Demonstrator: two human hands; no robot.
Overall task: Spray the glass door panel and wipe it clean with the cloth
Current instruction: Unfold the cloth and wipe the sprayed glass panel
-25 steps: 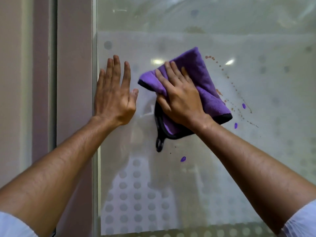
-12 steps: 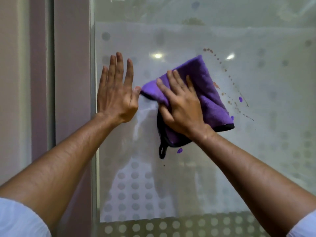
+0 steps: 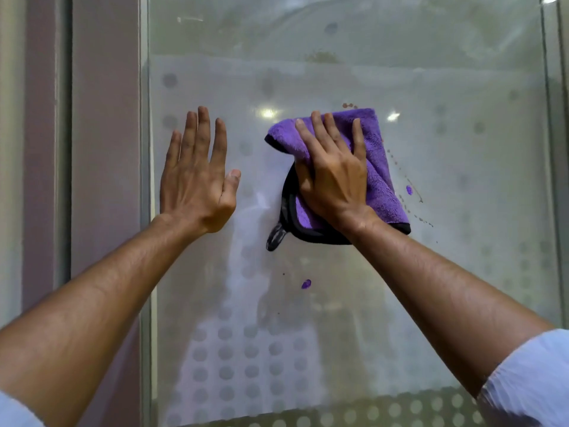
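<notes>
The frosted glass door panel [image 3: 462,272] with a dot pattern fills the view. My right hand [image 3: 334,177] presses a folded purple cloth [image 3: 380,180] with black edging flat against the glass at centre. Its black loop hangs at the lower left of the cloth. My left hand [image 3: 197,180] rests flat and open on the glass, left of the cloth and apart from it. Purple smudges [image 3: 306,284] and a trail of brown specks [image 3: 414,208] mark the glass below and right of the cloth. No spray bottle is in view.
A mauve door frame [image 3: 104,149] runs vertically along the left edge of the panel. A second vertical glass edge [image 3: 551,149] stands at the far right. Ceiling lights reflect in the glass above the cloth.
My right hand has slid the cloth to the right, away from my left hand, and turned it more upright. The left hand stays flat on the glass.
</notes>
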